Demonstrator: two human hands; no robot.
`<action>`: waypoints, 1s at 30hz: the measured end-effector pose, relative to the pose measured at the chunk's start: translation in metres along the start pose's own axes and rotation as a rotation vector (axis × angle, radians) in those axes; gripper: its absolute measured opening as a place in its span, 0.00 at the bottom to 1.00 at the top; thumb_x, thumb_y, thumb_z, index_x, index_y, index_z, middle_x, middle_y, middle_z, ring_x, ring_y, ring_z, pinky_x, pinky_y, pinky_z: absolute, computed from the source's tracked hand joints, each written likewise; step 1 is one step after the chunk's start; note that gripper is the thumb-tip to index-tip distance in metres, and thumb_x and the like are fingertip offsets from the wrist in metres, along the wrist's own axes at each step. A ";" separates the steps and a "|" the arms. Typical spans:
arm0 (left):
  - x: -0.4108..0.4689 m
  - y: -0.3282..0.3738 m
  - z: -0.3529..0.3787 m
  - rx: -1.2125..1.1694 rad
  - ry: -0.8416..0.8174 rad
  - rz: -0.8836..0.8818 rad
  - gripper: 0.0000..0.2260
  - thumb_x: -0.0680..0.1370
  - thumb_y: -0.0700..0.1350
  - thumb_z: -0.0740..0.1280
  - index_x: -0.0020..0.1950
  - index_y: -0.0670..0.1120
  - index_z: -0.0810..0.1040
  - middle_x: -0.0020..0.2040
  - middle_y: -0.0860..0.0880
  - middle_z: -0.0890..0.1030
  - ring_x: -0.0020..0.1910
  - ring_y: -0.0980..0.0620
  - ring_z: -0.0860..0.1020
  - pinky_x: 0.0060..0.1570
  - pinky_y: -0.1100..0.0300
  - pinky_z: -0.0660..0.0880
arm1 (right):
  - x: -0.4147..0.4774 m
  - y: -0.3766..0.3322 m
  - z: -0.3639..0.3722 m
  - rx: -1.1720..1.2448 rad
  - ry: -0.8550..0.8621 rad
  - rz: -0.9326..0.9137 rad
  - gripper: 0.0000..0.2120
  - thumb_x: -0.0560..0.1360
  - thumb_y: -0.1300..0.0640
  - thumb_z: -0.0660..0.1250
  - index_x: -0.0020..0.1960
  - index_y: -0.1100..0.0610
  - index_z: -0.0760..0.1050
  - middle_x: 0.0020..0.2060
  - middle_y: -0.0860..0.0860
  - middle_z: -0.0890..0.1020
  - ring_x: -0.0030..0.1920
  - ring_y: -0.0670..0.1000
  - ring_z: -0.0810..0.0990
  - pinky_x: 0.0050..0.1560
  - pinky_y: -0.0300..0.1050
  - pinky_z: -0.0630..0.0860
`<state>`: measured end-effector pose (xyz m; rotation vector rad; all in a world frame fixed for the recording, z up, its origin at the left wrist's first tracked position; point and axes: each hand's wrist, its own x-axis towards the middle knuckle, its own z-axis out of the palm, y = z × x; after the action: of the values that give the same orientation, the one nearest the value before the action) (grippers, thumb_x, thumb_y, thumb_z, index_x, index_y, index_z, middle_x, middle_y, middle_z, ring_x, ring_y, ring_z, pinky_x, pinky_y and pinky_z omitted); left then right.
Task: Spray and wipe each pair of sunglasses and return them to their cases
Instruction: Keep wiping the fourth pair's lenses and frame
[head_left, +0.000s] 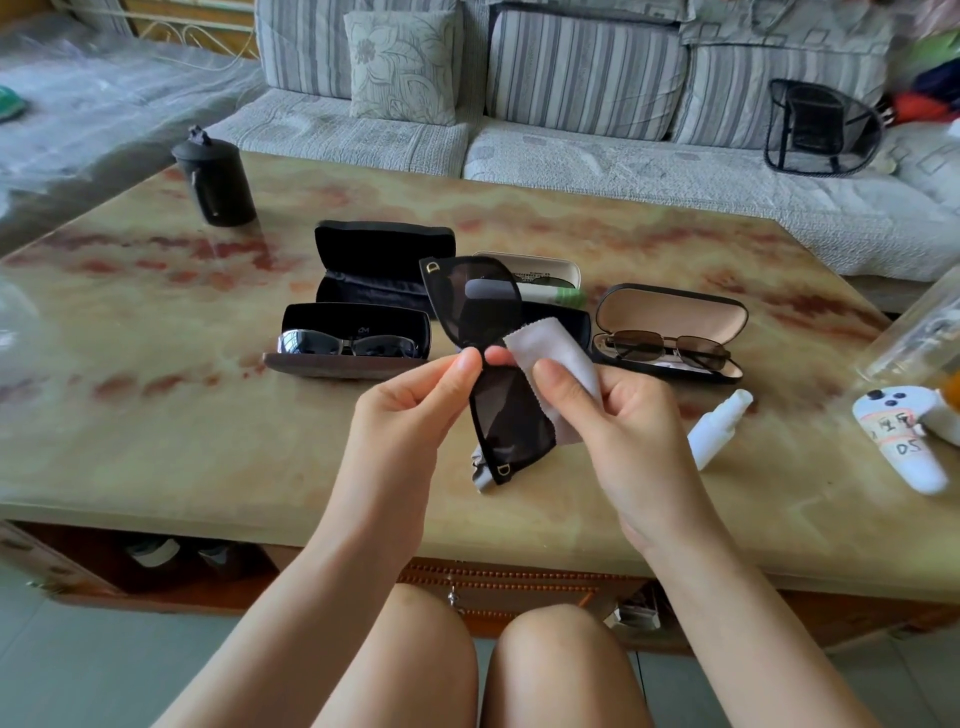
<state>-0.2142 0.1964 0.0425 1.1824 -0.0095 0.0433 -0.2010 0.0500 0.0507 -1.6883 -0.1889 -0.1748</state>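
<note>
1. Nearest, above the knees, the left hand (415, 395) has its grip pinched, thumb and forefinger pressed on the middle of the black sunglasses (483, 306). It likely holds there so both lenses are clear for wiping.
2. The right hand (623, 410), at 3 o'clock of that pinch, grips a pale cloth (550, 348) with thumb on top and fingers curled behind. The cloth lies against the lower lens, so wiping looks to be the step in hand.
3. The black sunglasses hang in the air over the near part of the worktop (208, 441), not resting on it. Their long axis runs from about 11 o'clock down to 5 o'clock, one lens up and away, the other low and toward the person, dark fronts facing the camera.
4. A white spray bottle (719, 423) lies on its side at 3 o'clock, near the right hand, probably kept within reach.
5. Farther out the cases stand open:
   - a dark case with silver-framed sunglasses (353, 338) at 9 o'clock;
   - a beige-lined case with brown sunglasses (670, 306) at 2 o'clock;
   - an empty black case (382, 260) at 11 o'clock, possibly the held pair's.
6. Farthest are a black canister (215, 179) at 10 o'clock and a striped sofa (571, 150) at 12.
</note>
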 end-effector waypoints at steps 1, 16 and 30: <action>0.001 0.001 -0.001 -0.008 0.004 0.001 0.15 0.73 0.49 0.65 0.53 0.43 0.84 0.51 0.46 0.85 0.56 0.51 0.82 0.63 0.55 0.73 | 0.000 0.000 -0.001 -0.004 -0.014 0.005 0.20 0.74 0.49 0.67 0.32 0.64 0.76 0.27 0.58 0.76 0.31 0.50 0.73 0.36 0.40 0.69; -0.006 -0.007 0.006 0.032 -0.023 -0.023 0.17 0.73 0.51 0.65 0.55 0.43 0.84 0.50 0.46 0.85 0.54 0.52 0.82 0.58 0.58 0.75 | -0.006 -0.005 0.001 0.092 -0.136 0.273 0.18 0.60 0.51 0.77 0.49 0.55 0.84 0.42 0.51 0.87 0.45 0.47 0.85 0.43 0.35 0.77; -0.006 -0.004 0.004 -0.056 0.035 -0.113 0.14 0.71 0.50 0.66 0.50 0.45 0.84 0.46 0.45 0.86 0.47 0.53 0.83 0.47 0.63 0.78 | -0.013 -0.003 0.013 0.102 -0.118 0.345 0.12 0.65 0.54 0.77 0.45 0.59 0.84 0.40 0.58 0.86 0.42 0.56 0.84 0.43 0.44 0.81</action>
<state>-0.2204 0.1913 0.0401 1.1242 0.0870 -0.0357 -0.2141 0.0633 0.0486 -1.6038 0.0076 0.1897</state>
